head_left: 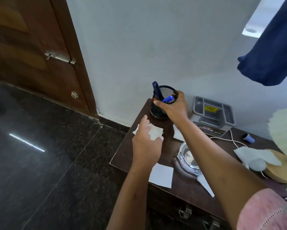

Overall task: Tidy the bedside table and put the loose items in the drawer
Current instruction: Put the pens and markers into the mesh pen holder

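Observation:
A black mesh pen holder (157,112) with blue pens stands at the far left corner of the dark wooden bedside table (171,146). My right hand (174,107) grips its rim and side. My left hand (146,138) lies over a crumpled white tissue (156,132) just in front of the holder, fingers spread on it. A square white paper (161,175) sits at the table's near edge, and more white paper (178,134) shows under my right forearm. The drawer front with metal handles (185,211) is below the table edge.
A glass ashtray (188,158) sits mid-table. A grey compartment organiser (213,112) stands against the wall, with a card (210,129) in front. A white cable (234,141), small blue object (248,138), tissue (255,156) and wooden lamp base (282,171) lie right. Floor and door lie left.

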Tool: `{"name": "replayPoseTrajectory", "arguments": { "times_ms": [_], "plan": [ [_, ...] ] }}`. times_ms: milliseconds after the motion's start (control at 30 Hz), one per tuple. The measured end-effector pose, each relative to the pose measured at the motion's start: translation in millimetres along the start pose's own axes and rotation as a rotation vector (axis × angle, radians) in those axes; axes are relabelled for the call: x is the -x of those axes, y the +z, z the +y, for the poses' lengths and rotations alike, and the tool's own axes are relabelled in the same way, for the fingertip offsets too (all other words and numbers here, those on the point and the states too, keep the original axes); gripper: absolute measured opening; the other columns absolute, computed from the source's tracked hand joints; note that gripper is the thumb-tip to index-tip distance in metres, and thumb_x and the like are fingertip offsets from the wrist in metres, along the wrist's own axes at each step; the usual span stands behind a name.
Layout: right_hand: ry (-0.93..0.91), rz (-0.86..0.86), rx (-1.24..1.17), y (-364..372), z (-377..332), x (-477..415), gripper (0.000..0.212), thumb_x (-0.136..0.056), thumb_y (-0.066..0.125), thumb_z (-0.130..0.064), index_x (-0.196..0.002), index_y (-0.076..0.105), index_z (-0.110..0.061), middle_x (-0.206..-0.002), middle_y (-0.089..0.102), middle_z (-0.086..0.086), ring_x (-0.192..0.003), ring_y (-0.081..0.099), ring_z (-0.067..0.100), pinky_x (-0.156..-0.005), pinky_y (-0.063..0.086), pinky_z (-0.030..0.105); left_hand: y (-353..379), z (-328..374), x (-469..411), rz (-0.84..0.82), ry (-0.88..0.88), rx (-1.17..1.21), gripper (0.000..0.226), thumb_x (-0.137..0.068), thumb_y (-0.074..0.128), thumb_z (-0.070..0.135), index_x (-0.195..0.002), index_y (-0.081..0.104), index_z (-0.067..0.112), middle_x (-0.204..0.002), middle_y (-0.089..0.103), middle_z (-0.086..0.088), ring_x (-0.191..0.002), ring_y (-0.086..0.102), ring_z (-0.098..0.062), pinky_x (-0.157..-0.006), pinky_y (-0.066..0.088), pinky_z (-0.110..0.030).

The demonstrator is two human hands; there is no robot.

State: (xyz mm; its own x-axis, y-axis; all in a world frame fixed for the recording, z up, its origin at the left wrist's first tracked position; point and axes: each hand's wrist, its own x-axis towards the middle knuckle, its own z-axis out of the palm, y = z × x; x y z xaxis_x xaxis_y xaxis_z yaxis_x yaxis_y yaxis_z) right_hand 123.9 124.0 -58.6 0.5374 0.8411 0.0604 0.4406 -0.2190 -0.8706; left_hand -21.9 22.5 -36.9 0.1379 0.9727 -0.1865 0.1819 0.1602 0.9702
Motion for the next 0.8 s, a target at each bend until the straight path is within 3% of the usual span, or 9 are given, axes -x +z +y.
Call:
{"name": "replayPoseTrajectory", "arguments": {
  "times_ms": [133, 267, 367, 533, 667, 733, 800],
  "plan": [
    [0.020, -0.010, 0.009, 7, 4, -3, 0.089, -0.061, 0.085, -0.046, -0.133, 0.040, -0.019, -0.117, 0.058, 0.000, -0.100, 0.055, 0.016, -0.083, 0.046, 0.026, 2, 2, 1, -0.004, -0.022, 0.027, 0.078, -0.084, 0.065, -0.001, -0.149, 0.027, 0.020, -0.149, 0.042, 0.001, -0.136, 0.041, -0.012, -0.106, 0.034, -0.022],
    [0.035, -0.011, 0.008, 8, 2, -7, 0.089, -0.062, 0.084, -0.047, -0.133, 0.040, -0.018, -0.120, 0.058, 0.003, -0.108, 0.056, 0.022, -0.089, 0.049, 0.031, 1, 3, 0, 0.028, -0.047, 0.032, 0.076, -0.085, 0.065, 0.001, -0.148, 0.028, 0.020, -0.148, 0.043, 0.001, -0.135, 0.042, -0.013, -0.104, 0.035, -0.022],
    [0.036, -0.044, 0.017, 2, -1, -8, 0.089, -0.065, 0.084, -0.043, -0.136, 0.038, -0.016, -0.126, 0.055, 0.004, -0.115, 0.053, 0.022, -0.090, 0.044, 0.027, -1, 2, 0, 0.034, -0.054, 0.022, 0.076, -0.084, 0.064, 0.000, -0.148, 0.029, 0.019, -0.147, 0.043, 0.001, -0.134, 0.044, -0.012, -0.099, 0.034, -0.018],
    [0.095, -0.089, 0.086, -23, 3, 10, 0.106, -0.071, 0.080, -0.041, -0.150, 0.015, -0.014, -0.149, 0.039, 0.008, -0.133, 0.043, 0.025, -0.106, 0.042, 0.038, -6, 3, -3, 0.046, -0.073, 0.031, 0.077, -0.082, 0.064, -0.004, -0.148, 0.030, 0.018, -0.147, 0.044, 0.001, -0.132, 0.045, -0.013, -0.092, 0.035, -0.016],
    [0.074, -0.131, 0.055, -58, 4, 53, 0.084, -0.082, 0.073, -0.026, -0.149, 0.024, -0.013, -0.136, 0.052, 0.006, -0.114, 0.057, 0.017, -0.091, 0.048, 0.025, -6, 3, -2, 0.033, -0.097, 0.034, 0.078, -0.082, 0.065, -0.004, -0.147, 0.030, 0.018, -0.145, 0.046, 0.000, -0.130, 0.046, -0.013, -0.091, 0.036, -0.018],
    [0.035, -0.146, 0.103, -75, 6, 78, 0.063, -0.085, 0.070, -0.020, -0.141, 0.041, -0.012, -0.118, 0.059, 0.002, -0.091, 0.061, 0.008, -0.076, 0.046, 0.008, -6, 4, -1, 0.023, -0.105, 0.002, 0.078, -0.081, 0.067, -0.003, -0.147, 0.031, 0.018, -0.145, 0.046, 0.000, -0.130, 0.046, -0.014, -0.093, 0.036, -0.020],
    [0.008, -0.167, 0.174, -86, 12, 101, 0.041, -0.086, 0.068, -0.015, -0.125, 0.057, -0.011, -0.102, 0.062, -0.001, -0.078, 0.059, 0.004, -0.071, 0.046, 0.006, -8, 4, 0, 0.025, -0.100, -0.048, 0.076, -0.081, 0.069, -0.002, -0.146, 0.034, 0.017, -0.144, 0.048, -0.001, -0.129, 0.047, -0.016, -0.096, 0.038, -0.023]
  ]
}}
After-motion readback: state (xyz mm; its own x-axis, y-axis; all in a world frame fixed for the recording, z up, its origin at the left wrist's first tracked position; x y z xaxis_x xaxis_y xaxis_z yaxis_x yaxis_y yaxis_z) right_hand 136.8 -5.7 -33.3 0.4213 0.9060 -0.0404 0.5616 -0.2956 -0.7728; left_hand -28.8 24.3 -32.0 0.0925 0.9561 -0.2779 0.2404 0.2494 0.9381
